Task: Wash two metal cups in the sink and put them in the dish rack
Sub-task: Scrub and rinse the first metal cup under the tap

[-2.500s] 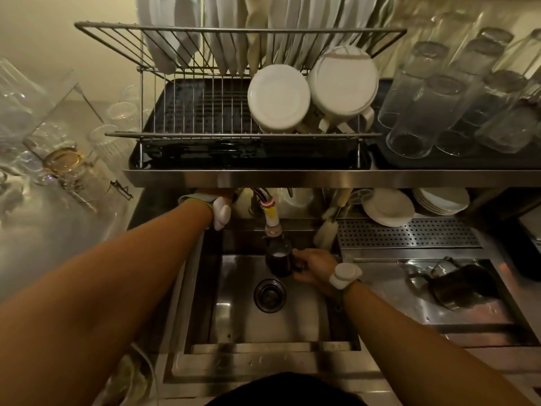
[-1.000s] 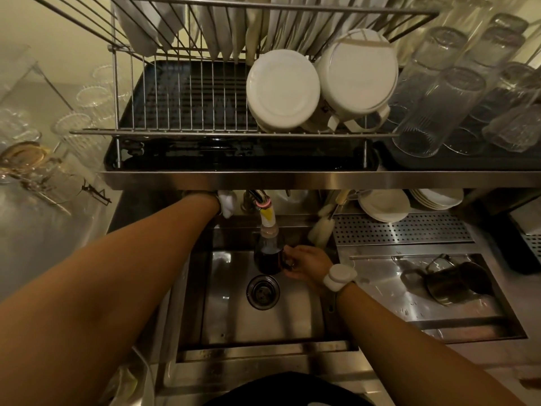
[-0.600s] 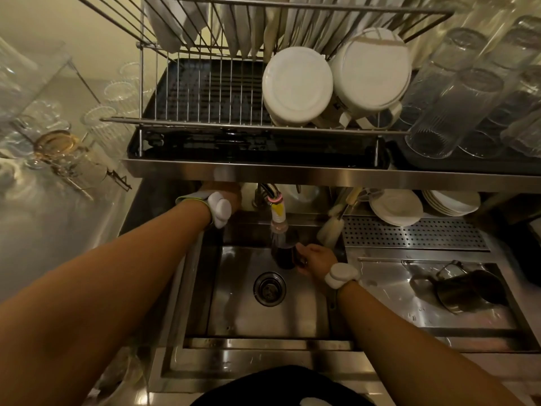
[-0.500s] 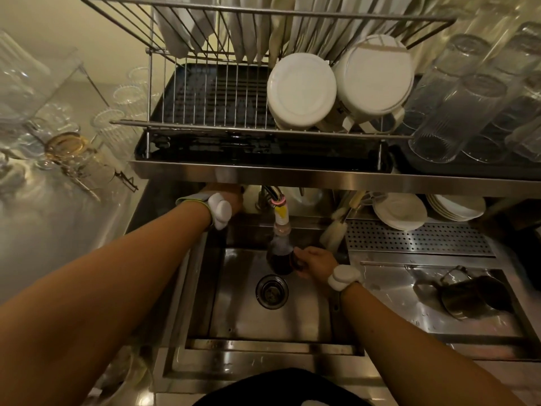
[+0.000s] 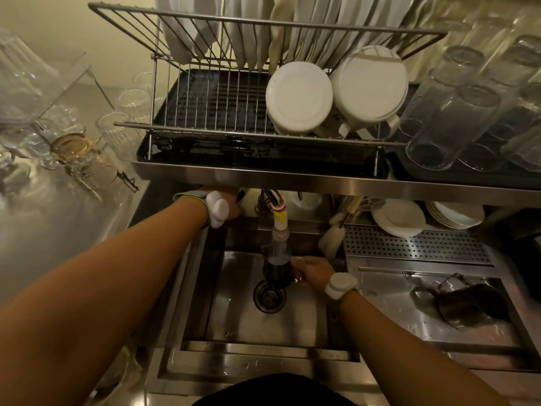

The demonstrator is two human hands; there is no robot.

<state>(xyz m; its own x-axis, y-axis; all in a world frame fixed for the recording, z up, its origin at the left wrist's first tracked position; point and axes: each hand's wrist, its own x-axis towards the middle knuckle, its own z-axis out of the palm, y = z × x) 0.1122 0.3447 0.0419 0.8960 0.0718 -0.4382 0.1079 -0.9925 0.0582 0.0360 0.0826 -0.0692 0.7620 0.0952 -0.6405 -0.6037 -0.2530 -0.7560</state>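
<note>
A dark, cylindrical metal cup [image 5: 277, 272] is held upright beneath the faucet nozzle [image 5: 280, 222], above the round drain [image 5: 269, 297] of a brushed stainless-steel sink [image 5: 263, 326]. Water is seen pouring from the nozzle into the cup, whose mouth is filled with a pale, foamy surface. The cup is gripped from its right side by the right hand [image 5: 313, 269], the fingers being closed around it; a white band is worn at that wrist. The left hand [image 5: 227, 205] is reached up under the steel shelf edge beside the faucet, and its fingers are hidden there, so their state cannot be told.

A second metal cup [image 5: 468, 306], shiny and handled, is lying on its side in the wet recessed tray to the right of the sink, well apart from the first. Behind it a perforated steel drain plate [image 5: 415, 244] is set into the bench. Above, a wire dish rack [image 5: 222, 106] of thin rods is seated on a black ribbed tray; white plates are slotted upright along its back and two white round vessels [image 5: 336, 95] are leaned at its right end. Ribbed clear glasses [image 5: 450, 124] are stacked mouth-down beside the rack.
</note>
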